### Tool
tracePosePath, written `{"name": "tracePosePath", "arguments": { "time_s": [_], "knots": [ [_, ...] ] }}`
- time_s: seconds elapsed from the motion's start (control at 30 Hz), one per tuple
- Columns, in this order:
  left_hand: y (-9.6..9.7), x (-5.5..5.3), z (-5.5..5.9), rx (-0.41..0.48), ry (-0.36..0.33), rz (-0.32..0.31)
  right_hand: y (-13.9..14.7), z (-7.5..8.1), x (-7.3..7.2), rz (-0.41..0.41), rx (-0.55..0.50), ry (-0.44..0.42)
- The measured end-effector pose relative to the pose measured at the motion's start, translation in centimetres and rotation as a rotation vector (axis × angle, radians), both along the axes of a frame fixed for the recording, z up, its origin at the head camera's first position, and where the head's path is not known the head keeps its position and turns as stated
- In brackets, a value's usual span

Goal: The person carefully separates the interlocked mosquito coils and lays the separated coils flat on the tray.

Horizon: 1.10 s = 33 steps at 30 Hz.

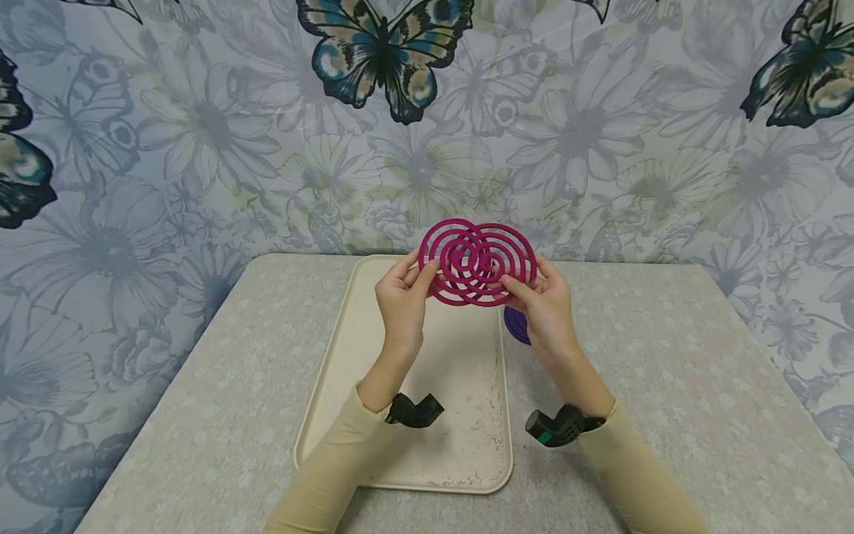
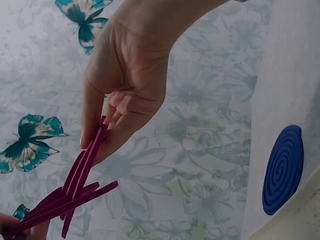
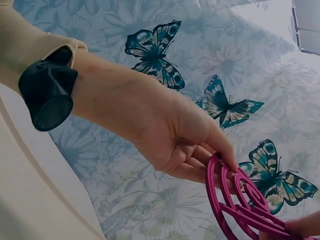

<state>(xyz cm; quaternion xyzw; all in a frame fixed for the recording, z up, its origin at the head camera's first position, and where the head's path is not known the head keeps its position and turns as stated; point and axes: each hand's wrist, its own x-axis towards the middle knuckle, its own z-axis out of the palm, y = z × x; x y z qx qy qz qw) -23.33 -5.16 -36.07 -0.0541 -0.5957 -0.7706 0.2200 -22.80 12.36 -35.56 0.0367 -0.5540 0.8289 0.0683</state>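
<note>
Two magenta openwork spirals, the left spiral [image 1: 456, 222] and the right spiral [image 1: 494, 227], overlap at their middles above the tray's far end. My left hand [image 1: 403, 300] pinches the left edge between thumb and fingers. On the opposite edge, my right hand [image 1: 548, 308] has its thumb in front and fingers behind. Seen edge-on in the left wrist view, the magenta spirals [image 2: 82, 180] cross at an angle, their turns passing through one another. A tightly wound blue-purple spiral [image 1: 517, 325] lies on the table, partly hidden behind my right hand.
A cream tray [image 1: 510, 445] with speckled marks lies beneath my hands. It rests on a table [image 1: 667, 334] with a pale patterned cover. Behind stands a wall covering [image 1: 427, 170] with flowers and butterflies. Each wrist carries a black camera [image 1: 415, 410].
</note>
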Motion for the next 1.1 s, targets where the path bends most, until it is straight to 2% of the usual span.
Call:
{"name": "tracePosePath", "arguments": {
  "time_s": [0.17,0.27,0.33,0.47,0.57,0.63,0.87,1.1],
  "knots": [
    [-0.1,-0.3,-0.2,0.136,-0.083,-0.073,0.1,0.0,-0.1,-0.003,-0.041,0.023],
    [0.1,-0.4,-0.4,0.161,-0.114,-0.086,0.1,-0.2,-0.1,-0.024,-0.02,0.025],
    [0.3,-0.5,-0.6,0.148,-0.139,-0.086,0.1,-0.3,-0.2,-0.039,-0.005,0.029],
    [0.6,-0.6,-1.0,0.067,-0.178,-0.115,0.1,-0.6,-0.4,-0.074,-0.016,0.042],
    [0.9,-0.7,-1.3,0.03,-0.18,-0.131,-0.2,-0.9,-0.4,-0.098,-0.043,0.036],
    [1.0,-0.6,-1.4,0.027,-0.173,-0.119,-0.5,-1.2,-0.4,-0.101,-0.038,0.017],
    [0.8,-0.7,-1.3,0.019,-0.151,-0.063,-1.1,-1.8,-0.4,-0.072,0.01,-0.046],
    [0.1,-0.9,-0.8,0.003,-0.193,-0.058,-0.8,-1.4,-0.4,-0.006,0.016,-0.101]
  ]
}}
